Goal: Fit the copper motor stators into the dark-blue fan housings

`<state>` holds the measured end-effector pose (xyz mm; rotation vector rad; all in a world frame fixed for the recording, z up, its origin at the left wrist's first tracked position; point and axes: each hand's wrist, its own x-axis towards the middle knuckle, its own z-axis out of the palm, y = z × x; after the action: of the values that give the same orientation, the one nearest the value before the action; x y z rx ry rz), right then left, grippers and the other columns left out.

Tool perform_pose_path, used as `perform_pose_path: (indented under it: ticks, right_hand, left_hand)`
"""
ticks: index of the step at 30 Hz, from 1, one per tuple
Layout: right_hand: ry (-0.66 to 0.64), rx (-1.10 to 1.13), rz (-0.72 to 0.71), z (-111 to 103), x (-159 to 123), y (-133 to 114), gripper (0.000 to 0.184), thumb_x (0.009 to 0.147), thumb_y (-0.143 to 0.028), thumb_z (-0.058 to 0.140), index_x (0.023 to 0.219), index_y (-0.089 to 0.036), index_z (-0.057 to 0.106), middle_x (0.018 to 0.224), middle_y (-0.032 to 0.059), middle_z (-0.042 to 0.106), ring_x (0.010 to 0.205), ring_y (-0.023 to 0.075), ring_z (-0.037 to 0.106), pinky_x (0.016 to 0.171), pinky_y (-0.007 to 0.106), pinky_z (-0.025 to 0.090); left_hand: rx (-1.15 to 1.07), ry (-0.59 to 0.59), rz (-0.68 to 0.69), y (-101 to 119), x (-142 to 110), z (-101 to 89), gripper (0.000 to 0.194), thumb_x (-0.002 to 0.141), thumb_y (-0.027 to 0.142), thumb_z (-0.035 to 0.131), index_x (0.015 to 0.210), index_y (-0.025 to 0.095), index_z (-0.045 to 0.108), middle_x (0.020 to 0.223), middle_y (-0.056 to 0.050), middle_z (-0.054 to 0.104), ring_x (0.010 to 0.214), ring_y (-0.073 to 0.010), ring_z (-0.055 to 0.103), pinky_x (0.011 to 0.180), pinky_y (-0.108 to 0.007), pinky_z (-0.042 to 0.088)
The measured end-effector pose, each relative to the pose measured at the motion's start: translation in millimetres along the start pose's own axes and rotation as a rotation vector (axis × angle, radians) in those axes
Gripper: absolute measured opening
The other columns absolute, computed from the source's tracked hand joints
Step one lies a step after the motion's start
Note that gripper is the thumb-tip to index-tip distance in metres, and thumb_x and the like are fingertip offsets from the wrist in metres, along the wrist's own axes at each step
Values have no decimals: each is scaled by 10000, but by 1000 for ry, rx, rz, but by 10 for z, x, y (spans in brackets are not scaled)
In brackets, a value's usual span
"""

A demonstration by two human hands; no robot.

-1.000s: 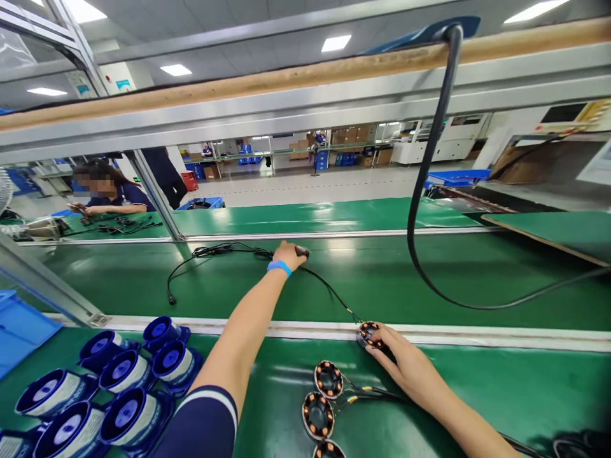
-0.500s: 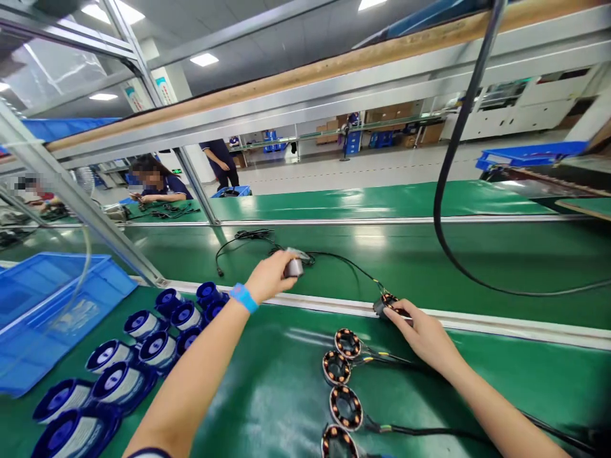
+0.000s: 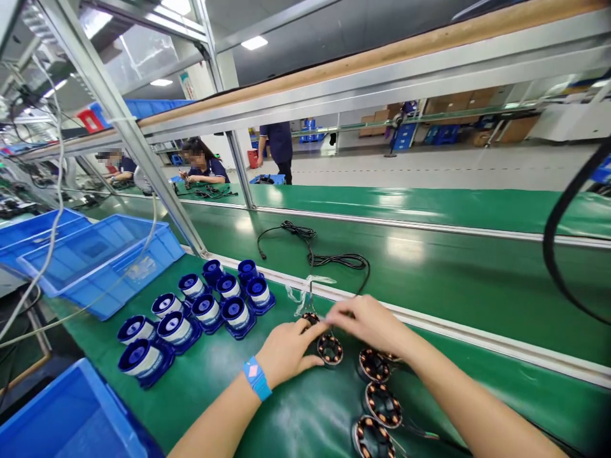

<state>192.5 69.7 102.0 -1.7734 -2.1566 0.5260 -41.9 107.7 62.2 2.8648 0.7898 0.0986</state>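
Green surface (image 3: 286, 407) under all; white rail (image 3: 477, 335) crosses it. Blue tub (image 3: 112, 289) at left, blue housings (image 3: 233, 313) in rows beside it. Black cable (image 3: 329, 259) looped beyond the rail. My left grip (image 3: 286, 348) is at two copper-wound rings (image 3: 338, 354), near side; my right grip (image 3: 375, 321) just beside, fingertips drawn together. Whether either pinches anything: cannot tell.

Bright light from ceiling lamps (image 3: 254, 42), white glare on the green surface (image 3: 458, 270), wide-angle stretch toward the edges
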Motion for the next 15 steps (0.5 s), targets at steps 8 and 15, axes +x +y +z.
perform_pose_path:
  ticks: [8,15]
  right_hand:
    - [90,-87,86,34,1100,149,273,885,-135,647,1101,-274,740,1025,28,728,979,225,676,870,278,489]
    - [370,-118,694,-976,354,1094,355,1039,-262,436,1319,-121,604,1075,166,695,1013,253,666,870,337,496]
  left_hand:
    - [44,-120,-67,136,7,-44,678,917,553,600,1500,480,263,1354,-58,511,1042,-264,678,892,-402,579]
    - [18,-163,-52,133,-74,-144,605,918,593,554,1468,446,347,1355,-110,523,920,-294,715,802,-455,603]
